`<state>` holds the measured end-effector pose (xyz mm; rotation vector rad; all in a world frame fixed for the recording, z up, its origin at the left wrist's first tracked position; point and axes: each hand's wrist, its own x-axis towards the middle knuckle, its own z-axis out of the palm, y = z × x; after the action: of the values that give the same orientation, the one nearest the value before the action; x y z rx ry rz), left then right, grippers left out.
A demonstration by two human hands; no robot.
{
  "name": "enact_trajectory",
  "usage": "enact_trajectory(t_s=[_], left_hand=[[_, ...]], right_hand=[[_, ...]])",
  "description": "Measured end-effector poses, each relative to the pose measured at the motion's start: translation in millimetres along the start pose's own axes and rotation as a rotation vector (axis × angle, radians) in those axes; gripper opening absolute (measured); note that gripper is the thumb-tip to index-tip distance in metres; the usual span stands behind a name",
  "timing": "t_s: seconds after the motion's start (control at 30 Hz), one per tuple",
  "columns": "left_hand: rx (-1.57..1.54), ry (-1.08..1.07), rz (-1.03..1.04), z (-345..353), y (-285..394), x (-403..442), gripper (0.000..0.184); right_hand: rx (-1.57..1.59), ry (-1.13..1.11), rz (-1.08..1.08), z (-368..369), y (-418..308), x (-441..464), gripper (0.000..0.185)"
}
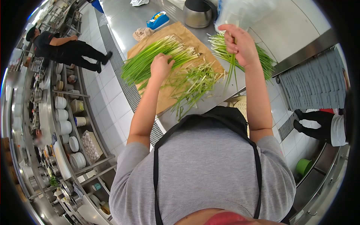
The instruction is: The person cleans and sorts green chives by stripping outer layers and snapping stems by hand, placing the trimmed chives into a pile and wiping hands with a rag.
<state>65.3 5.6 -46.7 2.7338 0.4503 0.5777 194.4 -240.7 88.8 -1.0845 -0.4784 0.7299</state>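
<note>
Long green stalks with pale ends (144,62) lie in a pile on brown paper (162,100). My left hand (161,66) is on this pile, its fingers bent around some stalks. Raised above the right side of the table, my right hand (242,47) is closed on a few thin green stalks (231,68) that hang below it. Loose trimmings and thin leaves (197,80) are scattered at the paper's near right part. Behind my right hand lies a second bunch of green stalks (264,62).
A blue tape dispenser (158,20), a crumpled beige cloth (143,34), a metal jug (197,15) and a clear plastic bag (243,13) stand along the metal table (120,22). At the left a person in black (56,47) stands by shelves; another person's legs (318,122) show at right.
</note>
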Motion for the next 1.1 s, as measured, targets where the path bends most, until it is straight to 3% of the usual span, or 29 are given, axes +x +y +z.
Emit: enact_trajectory(t_s=[0.1,0.13,0.23,0.33,0.53,0.63,0.87,0.97,1.1], left_hand=[[-0.029,-0.031,-0.025,5.0,3.9,7.3,0.015],[-0.078,-0.043,-0.063,-3.8,10.2,9.1,0.015],[-0.364,-0.076,-0.223,-32.7,33.1,7.2,0.014],[-0.597,-0.078,-0.287,-48.1,45.2,5.1,0.014],[-0.757,-0.001,-0.259,-65.0,61.8,-8.8,0.012],[-0.95,-0.006,-0.267,-57.7,59.7,-13.7,0.013],[-1.171,-0.038,-0.401,-71.7,75.7,-14.8,0.016],[-1.079,-0.136,-0.295,-64.3,61.5,-12.5,0.017],[-1.108,-0.129,-0.307,-65.5,61.5,-11.8,0.014]], right_hand=[[-0.557,0.176,-0.013,18.9,7.3,-5.3,0.019],[-0.698,0.135,-0.157,12.5,20.8,0.9,0.018],[-0.908,0.064,-0.02,15.2,37.7,-1.8,0.018],[-0.472,0.08,0.06,19.9,75.9,13.5,0.019],[-0.579,0.149,-0.117,46.5,88.8,24.9,0.02],[-0.247,0.155,0.038,55.4,87.3,25.6,0.023],[-0.381,0.047,0.062,49.0,84.7,26.0,0.02],[-0.432,0.016,0.063,46.1,89.2,26.8,0.02],[-0.451,-0.001,0.136,44.8,79.4,22.4,0.021]])
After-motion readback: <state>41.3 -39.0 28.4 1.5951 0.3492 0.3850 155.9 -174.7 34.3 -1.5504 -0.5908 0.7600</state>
